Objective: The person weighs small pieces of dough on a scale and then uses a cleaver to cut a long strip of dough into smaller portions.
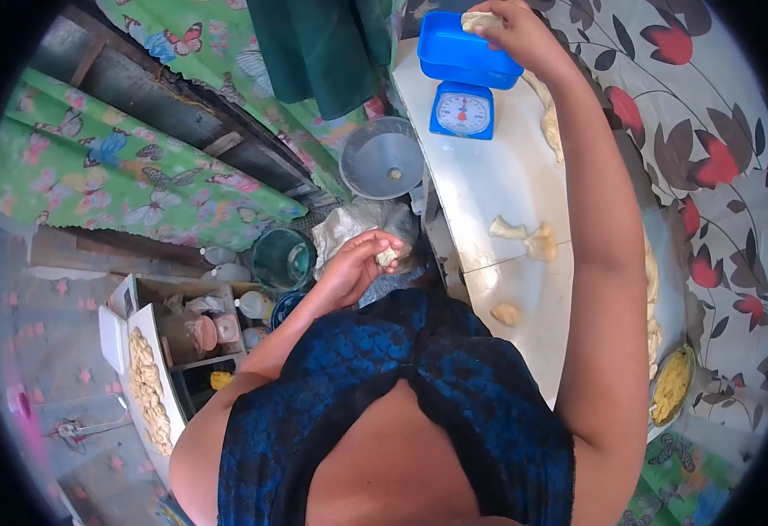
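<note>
My right hand (517,33) is closed on a pale piece of dough (482,22), held at the blue tray (467,70) of a kitchen scale (461,111). My left hand (362,263), fingers curled, grips a smaller lump of dough (387,256) near my body, left of the table. On the white table (489,175) lie two touching or nearly touching dough pieces (524,237) and a rounder dough piece (506,314). A long strip of dough (549,123) runs along the table's far side, partly behind my right arm.
A grey basin (380,158) with a small lump in it stands left of the table. Below are a plastic bag (349,228) and a green bucket (280,259). Many dough pieces (145,386) lie on a board at left. A bowl of yellow filling (672,386) sits at right.
</note>
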{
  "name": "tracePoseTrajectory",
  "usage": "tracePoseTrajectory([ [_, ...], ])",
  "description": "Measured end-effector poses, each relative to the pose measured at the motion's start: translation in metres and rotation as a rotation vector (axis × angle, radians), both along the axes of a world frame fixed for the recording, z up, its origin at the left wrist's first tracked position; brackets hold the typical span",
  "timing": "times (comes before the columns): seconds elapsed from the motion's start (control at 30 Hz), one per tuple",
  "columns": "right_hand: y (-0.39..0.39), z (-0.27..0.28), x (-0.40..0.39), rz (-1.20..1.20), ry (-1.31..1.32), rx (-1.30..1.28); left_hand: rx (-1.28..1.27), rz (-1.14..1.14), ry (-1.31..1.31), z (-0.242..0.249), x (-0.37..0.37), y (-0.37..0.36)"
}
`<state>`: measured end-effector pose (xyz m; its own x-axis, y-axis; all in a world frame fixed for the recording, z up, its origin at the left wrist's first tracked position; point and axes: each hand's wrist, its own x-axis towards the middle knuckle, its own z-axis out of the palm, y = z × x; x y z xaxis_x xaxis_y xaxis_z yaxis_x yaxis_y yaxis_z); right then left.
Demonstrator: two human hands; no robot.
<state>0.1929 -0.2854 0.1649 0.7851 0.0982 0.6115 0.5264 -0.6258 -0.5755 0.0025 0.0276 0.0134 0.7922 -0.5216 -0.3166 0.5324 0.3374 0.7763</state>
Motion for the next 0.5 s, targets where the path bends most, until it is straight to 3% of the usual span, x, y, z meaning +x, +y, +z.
tracePoseTrajectory([
  [0.07, 0.006, 0.001, 0.017, -0.136, 0.171, -0.157, 0.009, 0.037, -0.003, -0.001, -0.002, 0.004],
  [0.17, -0.001, -0.015, 0.044, -0.162, 0.192, -0.328, 0.011, 0.060, -0.017, 0.002, -0.004, 0.010],
  [0.3, -0.009, -0.034, 0.066, -0.044, 0.326, -0.271, -0.016, 0.044, 0.011, 0.002, -0.005, 0.016],
  [0.5, -0.011, -0.060, 0.089, -0.076, 0.042, -0.251, 0.039, 0.036, -0.017, 0.001, -0.003, 0.012],
])
